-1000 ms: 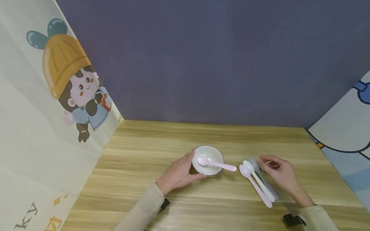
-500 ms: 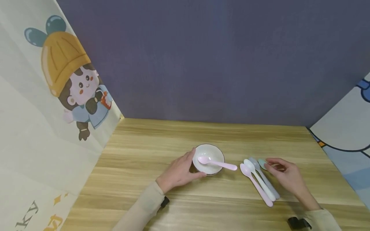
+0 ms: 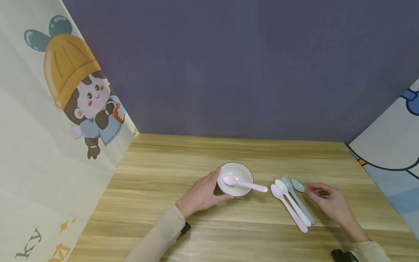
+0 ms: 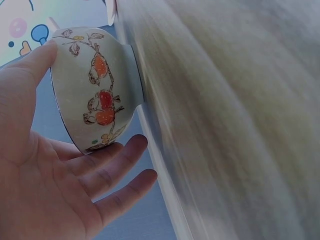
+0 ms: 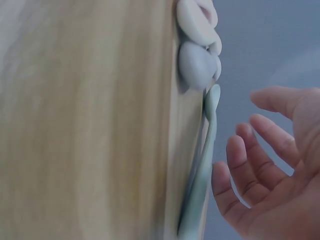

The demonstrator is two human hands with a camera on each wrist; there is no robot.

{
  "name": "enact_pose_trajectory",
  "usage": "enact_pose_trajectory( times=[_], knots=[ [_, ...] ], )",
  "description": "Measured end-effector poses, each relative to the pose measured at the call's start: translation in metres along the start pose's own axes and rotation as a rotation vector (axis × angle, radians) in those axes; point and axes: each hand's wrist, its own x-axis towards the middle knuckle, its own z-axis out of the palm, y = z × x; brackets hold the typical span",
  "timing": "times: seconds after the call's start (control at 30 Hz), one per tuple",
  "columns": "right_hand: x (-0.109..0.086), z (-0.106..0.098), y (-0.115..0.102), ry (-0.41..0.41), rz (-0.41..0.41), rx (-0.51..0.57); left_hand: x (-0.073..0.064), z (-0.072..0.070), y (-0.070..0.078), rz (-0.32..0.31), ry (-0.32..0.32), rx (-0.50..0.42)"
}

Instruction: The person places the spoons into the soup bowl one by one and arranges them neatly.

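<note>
My left hand [image 3: 202, 195] holds the side of a white bowl [image 3: 243, 171], thumb and fingers spread around its rim. Strawberries are painted on the bowl's outer wall [image 4: 100, 85], as the left wrist view shows. A pink spoon [image 3: 247, 185] lies in the bowl, its handle out over the right rim. My right hand [image 3: 331, 204] hovers beside a green spoon [image 3: 298, 185], whose handle it hides in the head view. In the right wrist view, loosely bent fingers [image 5: 238, 167] stand apart from the green spoon [image 5: 201, 170] and hold nothing.
Left of the green spoon, a grey spoon [image 3: 299, 203], a white spoon [image 3: 296, 208] and another pink spoon [image 3: 290, 210] lie close together on the wooden table [image 3: 163, 156]. A dark blue panel [image 3: 212, 72] rises behind the table, with printed side panels left and right.
My right hand has moved right, away from the grey spoon, and more of the green spoon shows. The left hand stays on the bowl.
</note>
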Motion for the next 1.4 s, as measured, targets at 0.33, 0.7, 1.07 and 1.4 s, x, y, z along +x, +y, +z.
enact_pose_trajectory(
  times=[0.33,0.7,1.07,1.4],
  knots=[
    [0.0,-0.002,0.012,-0.03,-0.033,-0.04,-0.001,-0.002,0.0,0.014,0.016,-0.003],
    [-0.002,-0.007,0.021,-0.071,-0.033,-0.067,0.0,-0.004,-0.001,0.028,0.024,0.003],
    [-0.004,-0.012,0.025,-0.157,0.017,-0.118,-0.001,-0.002,0.0,0.011,0.003,0.005],
    [0.0,-0.014,0.028,-0.224,0.035,-0.15,0.0,0.001,0.001,-0.005,-0.006,0.006]
  ],
)
